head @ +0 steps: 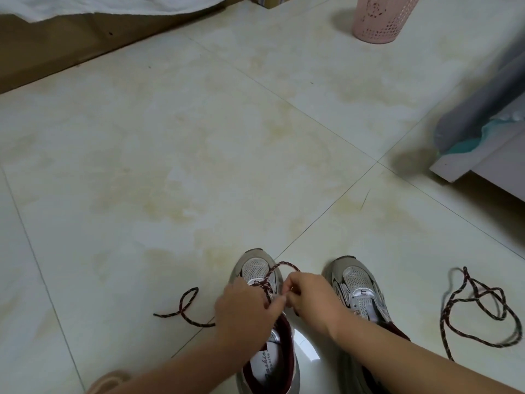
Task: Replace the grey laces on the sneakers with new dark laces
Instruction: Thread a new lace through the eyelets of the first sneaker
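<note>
Two grey mesh sneakers are seen side by side on a pale tiled floor, toes pointing far. The left sneaker is partly threaded with a dark speckled lace, one end of which trails on the floor to the left. The left hand is closed, its fingertips pinching the lace over the eyelets; the right hand is likewise closed on a loop of the same lace. The right sneaker is unlaced. A second dark lace lies coiled to its right. A pink perforated bin stands far right.

a home room: pale tiled floor, pink perforated bin, bedding on a bed edge.
</note>
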